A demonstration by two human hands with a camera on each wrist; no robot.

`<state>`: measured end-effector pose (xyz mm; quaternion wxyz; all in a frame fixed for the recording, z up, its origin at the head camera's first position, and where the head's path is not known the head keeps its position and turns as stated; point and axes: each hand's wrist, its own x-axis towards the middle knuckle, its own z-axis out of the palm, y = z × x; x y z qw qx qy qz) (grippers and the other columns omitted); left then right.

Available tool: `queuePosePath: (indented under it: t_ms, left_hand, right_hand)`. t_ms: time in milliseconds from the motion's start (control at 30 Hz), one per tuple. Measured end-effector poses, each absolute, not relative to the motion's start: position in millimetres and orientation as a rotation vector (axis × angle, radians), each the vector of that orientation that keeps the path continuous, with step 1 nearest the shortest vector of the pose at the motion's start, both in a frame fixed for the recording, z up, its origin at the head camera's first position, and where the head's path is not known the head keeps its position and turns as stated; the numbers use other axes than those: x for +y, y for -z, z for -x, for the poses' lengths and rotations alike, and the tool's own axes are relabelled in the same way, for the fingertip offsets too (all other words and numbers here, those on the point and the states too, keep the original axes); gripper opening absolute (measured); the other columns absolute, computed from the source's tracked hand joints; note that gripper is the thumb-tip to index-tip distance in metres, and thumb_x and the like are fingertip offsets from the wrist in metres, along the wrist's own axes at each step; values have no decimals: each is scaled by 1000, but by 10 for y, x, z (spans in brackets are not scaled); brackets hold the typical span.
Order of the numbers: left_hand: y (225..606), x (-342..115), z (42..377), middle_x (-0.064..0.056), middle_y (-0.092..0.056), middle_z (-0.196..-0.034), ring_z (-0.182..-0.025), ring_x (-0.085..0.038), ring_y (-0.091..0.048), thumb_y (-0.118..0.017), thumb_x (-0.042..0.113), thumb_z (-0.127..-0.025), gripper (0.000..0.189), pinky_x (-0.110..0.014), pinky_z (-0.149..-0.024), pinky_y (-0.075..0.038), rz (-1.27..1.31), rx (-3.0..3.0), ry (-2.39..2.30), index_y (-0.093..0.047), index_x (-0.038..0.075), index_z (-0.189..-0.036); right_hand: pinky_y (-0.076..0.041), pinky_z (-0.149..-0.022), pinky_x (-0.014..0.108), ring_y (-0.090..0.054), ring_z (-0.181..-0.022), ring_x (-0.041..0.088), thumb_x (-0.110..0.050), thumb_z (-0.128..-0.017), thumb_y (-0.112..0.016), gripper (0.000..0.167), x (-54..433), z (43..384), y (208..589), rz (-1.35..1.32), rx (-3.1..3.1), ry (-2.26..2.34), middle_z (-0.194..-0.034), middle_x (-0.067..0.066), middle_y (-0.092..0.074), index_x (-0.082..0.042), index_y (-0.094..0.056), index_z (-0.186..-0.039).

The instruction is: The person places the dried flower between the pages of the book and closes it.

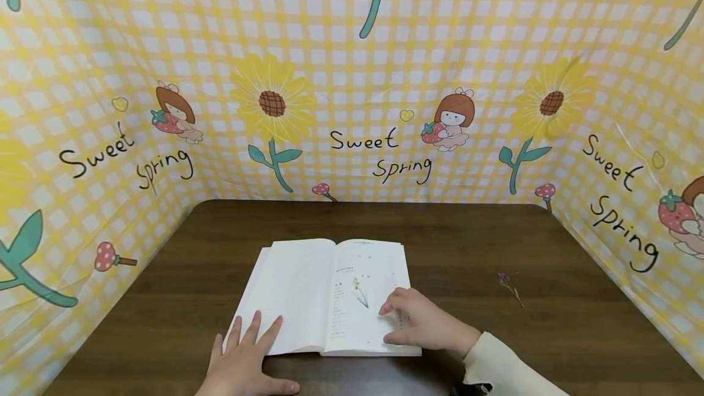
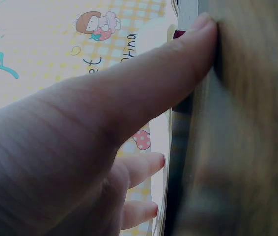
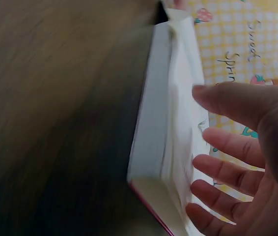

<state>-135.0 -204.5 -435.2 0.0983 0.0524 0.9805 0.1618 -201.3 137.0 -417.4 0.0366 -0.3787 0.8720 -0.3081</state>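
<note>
An open book lies on the dark wooden table, its left page mostly blank and its right page printed with text. On the right page is a small pale flower on a green stem; whether it is loose or printed I cannot tell. My left hand rests with spread fingers on the lower left page, thumb by the book's front edge. Over the right page's outer edge hovers my right hand, fingers slightly bent and apart, with nothing between them in the right wrist view. A dried purple flower lies on the table farther right.
The brown tabletop surrounds the book. A yellow checked cloth with sunflowers and "Sweet Spring" lettering hangs behind and along both sides. A cream sleeve covers my right forearm.
</note>
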Motion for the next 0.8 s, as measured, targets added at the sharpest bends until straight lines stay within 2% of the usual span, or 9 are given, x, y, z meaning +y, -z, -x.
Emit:
queuePosePath:
  t_ms: [133,300,533,800]
  left_hand:
    - [4348,-2040,1356,-34,-22,-156,-140,-63,-8,-78,76,-58,122,-80,-102,-4,-155,2903,-487,-38,13,-154]
    - [4351,-2043,1362,-34,-22,-156,-140,-63,-8,-78,76,-58,122,-80,-102,-4,-150,2894,-487,-38,12,-154]
    - [4364,-2055,1359,-35,-23,-155,-140,-62,-10,-78,78,-57,123,-80,-102,-5,-155,2899,-478,-38,12,-154]
    - [4367,-2062,1355,-34,-24,-155,-140,-62,-10,-77,78,-57,123,-80,-102,-6,-157,2907,-472,-38,12,-154]
  right_hand:
    - [-46,-86,34,-49,-101,16,-38,-77,-86,42,1392,1968,4161,1212,2814,670,-112,-5,-56,-13,-71,-108]
    - [-46,-83,40,-51,-106,18,-48,-73,-86,53,1430,1923,4145,1262,2903,406,-118,-3,-56,-18,-69,-113]
    - [-45,-87,43,-58,-106,17,-63,-80,-73,54,1499,1920,4128,1417,2964,108,-117,-4,-59,-25,-69,-118]
    - [-44,-87,47,-62,-102,13,-65,-85,-65,52,1529,1956,4054,1490,2883,12,-115,-4,-63,-26,-72,-119]
